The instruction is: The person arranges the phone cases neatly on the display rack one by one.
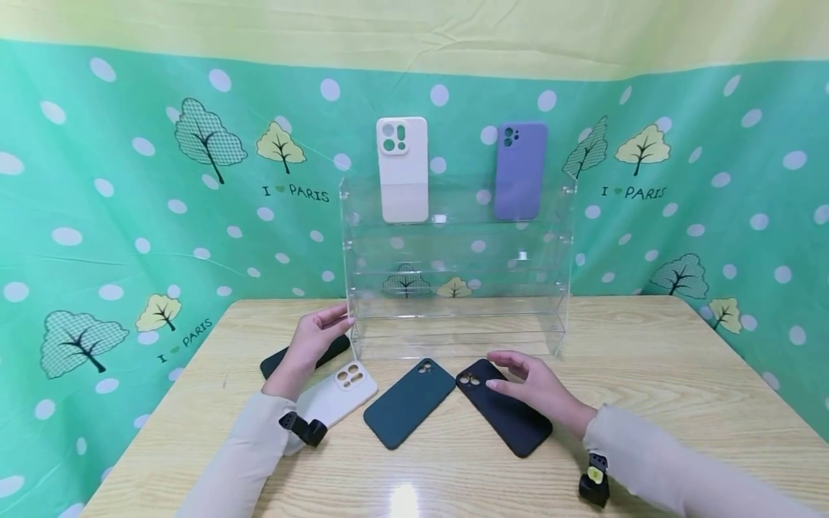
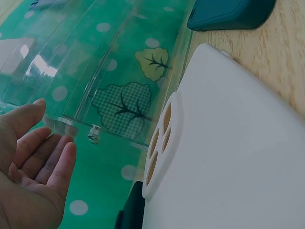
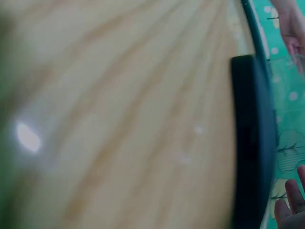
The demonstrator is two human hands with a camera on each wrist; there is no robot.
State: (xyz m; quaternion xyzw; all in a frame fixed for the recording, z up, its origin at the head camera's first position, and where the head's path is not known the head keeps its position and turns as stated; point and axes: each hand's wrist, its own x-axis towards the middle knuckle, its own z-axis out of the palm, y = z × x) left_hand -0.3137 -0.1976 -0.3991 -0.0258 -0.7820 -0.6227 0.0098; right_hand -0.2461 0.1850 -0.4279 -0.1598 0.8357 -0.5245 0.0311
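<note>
- The right grip (image 1: 536,388), a bare hand with loosely curved fingers and the thumb held apart, hovers over the upper end of a flat black phone case (image 1: 512,424) and has hold of nothing; contact with the case is hard to tell.
- The left grip (image 1: 314,334), also loosely spread, reaches to the side of a clear acrylic tiered rack (image 1: 453,316); whether it touches the panel I cannot tell.
- On the wooden worktop (image 1: 615,331), a dark green phone case (image 1: 409,406) lies just beside the black one, a glossy white phone case (image 1: 332,404) lies under the left forearm, and another dark phone case (image 1: 333,350) is partly hidden behind the left grip.
- Beyond, on the rack's top tier, stand a cream phone case (image 1: 404,191) and a purple phone case (image 1: 520,180), well apart.
- The step in hand seems to be a pause between placements, perhaps to square the rack.
- The next move likely calls for pinching a flat case by its edges and lifting it upright.
</note>
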